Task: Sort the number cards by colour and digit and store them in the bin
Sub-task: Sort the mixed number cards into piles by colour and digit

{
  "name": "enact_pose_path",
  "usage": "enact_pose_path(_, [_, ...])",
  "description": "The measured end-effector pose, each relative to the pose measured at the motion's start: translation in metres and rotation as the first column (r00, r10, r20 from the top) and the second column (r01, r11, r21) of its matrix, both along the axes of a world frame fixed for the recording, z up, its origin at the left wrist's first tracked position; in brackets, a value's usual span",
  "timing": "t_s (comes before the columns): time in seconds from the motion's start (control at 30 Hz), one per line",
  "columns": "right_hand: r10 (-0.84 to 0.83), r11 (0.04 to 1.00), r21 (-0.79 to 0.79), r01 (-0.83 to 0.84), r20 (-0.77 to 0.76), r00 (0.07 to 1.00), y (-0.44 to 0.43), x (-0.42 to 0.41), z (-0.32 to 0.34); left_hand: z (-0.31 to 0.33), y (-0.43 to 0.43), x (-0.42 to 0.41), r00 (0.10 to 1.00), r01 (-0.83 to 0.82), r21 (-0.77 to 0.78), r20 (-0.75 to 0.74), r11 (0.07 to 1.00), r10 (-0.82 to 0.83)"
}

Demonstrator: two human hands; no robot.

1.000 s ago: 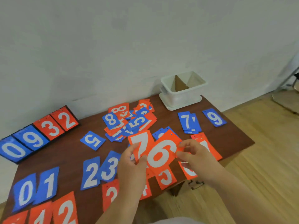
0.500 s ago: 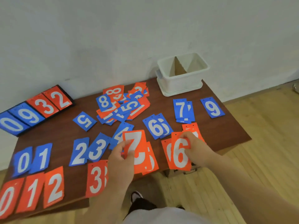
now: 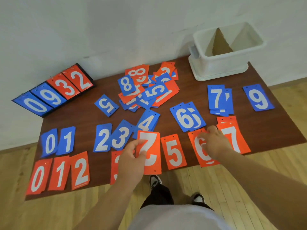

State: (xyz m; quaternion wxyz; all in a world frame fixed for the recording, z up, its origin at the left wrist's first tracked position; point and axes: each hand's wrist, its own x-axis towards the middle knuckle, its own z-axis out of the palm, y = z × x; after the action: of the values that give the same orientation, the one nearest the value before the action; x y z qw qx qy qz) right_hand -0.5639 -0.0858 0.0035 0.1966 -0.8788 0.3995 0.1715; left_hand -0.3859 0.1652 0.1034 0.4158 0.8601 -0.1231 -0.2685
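sorting oranges: left hand (image 3: 131, 161) grips orange card (image 3: 153, 161); right hand (image 3: 214, 145) on orange 6 (image 3: 201, 157), grip unclear; next, slot it by digit.
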Motion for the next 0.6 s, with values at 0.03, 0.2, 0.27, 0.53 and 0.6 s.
enact_pose_path(0.03, [-0.013,1.000,-0.020,0.012,-0.016,1.000,0.001,0.001,0.004,-0.001,-0.002,0.005,1.000,0.021,0.003,-0.012,1.000,-0.021])
enact_pose_path(0.2, [-0.281,0.948,0.223,0.229,0.245,0.928,0.016,0.032,0.032,-0.007,-0.018,0.028,0.981,0.177,-0.021,-0.076,0.984,-0.178])
enact_pose_path(0.27, [-0.365,0.879,0.445,0.170,0.401,0.840,0.029,0.059,0.056,-0.009,-0.025,0.038,0.958,0.267,-0.026,-0.098,0.963,-0.269])
enact_pose_path(0.53, [-0.461,0.757,0.650,0.064,0.463,0.757,0.044,0.124,0.089,0.011,-0.033,0.086,0.907,0.392,-0.068,-0.136,0.917,-0.398])
enact_pose_path(0.6, [-0.650,0.728,0.618,0.299,0.480,0.590,0.049,0.132,0.085,0.013,-0.029,0.099,0.962,0.227,-0.095,-0.135,0.969,-0.238])
